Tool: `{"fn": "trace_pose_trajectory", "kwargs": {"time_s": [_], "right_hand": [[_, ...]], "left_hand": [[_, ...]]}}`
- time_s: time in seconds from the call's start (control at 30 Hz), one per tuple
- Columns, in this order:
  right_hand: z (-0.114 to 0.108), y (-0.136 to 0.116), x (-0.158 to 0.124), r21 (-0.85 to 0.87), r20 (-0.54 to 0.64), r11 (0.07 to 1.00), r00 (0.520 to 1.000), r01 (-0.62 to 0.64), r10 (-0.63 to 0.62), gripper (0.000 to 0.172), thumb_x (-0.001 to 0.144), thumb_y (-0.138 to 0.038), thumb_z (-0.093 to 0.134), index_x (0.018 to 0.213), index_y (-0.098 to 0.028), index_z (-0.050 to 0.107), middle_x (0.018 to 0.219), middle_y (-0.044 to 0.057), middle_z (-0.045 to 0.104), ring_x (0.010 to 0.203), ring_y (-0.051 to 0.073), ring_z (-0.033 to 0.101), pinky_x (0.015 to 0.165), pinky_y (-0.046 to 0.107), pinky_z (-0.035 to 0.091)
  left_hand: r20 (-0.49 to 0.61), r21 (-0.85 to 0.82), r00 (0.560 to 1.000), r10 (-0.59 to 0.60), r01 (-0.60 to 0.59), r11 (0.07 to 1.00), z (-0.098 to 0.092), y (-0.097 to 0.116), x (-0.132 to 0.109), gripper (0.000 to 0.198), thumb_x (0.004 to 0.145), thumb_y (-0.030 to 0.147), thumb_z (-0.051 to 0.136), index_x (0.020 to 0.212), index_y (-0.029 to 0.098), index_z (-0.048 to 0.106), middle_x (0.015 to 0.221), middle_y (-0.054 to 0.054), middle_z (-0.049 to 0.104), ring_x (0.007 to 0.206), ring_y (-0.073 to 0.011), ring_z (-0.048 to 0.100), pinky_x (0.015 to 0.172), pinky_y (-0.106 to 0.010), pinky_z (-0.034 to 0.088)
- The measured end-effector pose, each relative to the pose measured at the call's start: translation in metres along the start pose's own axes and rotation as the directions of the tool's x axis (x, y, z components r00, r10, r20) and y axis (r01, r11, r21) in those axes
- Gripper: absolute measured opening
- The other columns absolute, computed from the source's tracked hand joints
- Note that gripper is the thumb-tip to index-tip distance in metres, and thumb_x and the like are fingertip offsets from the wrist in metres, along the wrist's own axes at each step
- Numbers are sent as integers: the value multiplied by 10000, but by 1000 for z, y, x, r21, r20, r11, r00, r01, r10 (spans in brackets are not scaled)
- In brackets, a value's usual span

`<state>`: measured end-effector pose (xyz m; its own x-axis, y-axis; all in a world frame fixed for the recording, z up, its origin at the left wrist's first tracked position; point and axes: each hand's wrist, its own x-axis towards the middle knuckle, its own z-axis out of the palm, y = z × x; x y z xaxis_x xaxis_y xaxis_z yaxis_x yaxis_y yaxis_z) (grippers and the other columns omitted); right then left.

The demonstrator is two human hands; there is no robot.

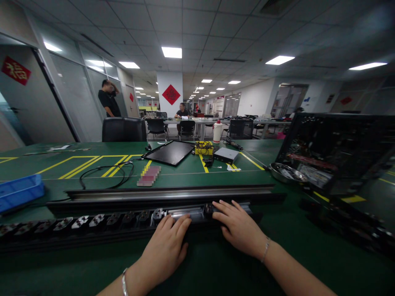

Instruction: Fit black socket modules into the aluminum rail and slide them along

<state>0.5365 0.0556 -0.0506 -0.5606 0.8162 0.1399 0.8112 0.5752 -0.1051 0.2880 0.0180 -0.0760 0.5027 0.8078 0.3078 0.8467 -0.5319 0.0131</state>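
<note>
A long black metal channel (123, 235) lies across the table in front of me. Several socket modules (98, 220) with metal parts on top sit in a row along its left part. My left hand (166, 242) rests over the channel's near edge beside the row's right end, fingers stretched out and a little apart. Bare metallic channel floor shows to the right of its fingertips. Farther right, a single dark module (208, 210) stands in the channel. My right hand (239, 228) is spread open, its fingertips at that module's right side; whether they press on it I cannot tell.
Behind lie long black rails (173, 193). A blue tray (21, 192) is at left, a black cable (106, 166) beyond it. A metal bowl (288, 172) and an open computer case (336, 152) stand at right. Farther back are a black panel (169, 153) and a grey box (226, 155).
</note>
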Motion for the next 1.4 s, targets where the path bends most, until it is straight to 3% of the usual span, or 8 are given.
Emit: {"fn": "trace_pose_trajectory", "kwargs": {"time_s": [1.4], "right_hand": [[-2, 3, 1, 11, 4, 1000, 1000, -2, 2, 429, 749, -125, 493, 1134, -307, 546, 1401, 7, 426, 1303, 222, 338, 1065, 524, 207]], "left_hand": [[-6, -11, 1000, -4, 4, 1000, -2, 0, 1, 576, 740, 157, 525, 1289, 226, 365, 1339, -23, 480, 1129, -236, 461, 1050, -441, 280]]}}
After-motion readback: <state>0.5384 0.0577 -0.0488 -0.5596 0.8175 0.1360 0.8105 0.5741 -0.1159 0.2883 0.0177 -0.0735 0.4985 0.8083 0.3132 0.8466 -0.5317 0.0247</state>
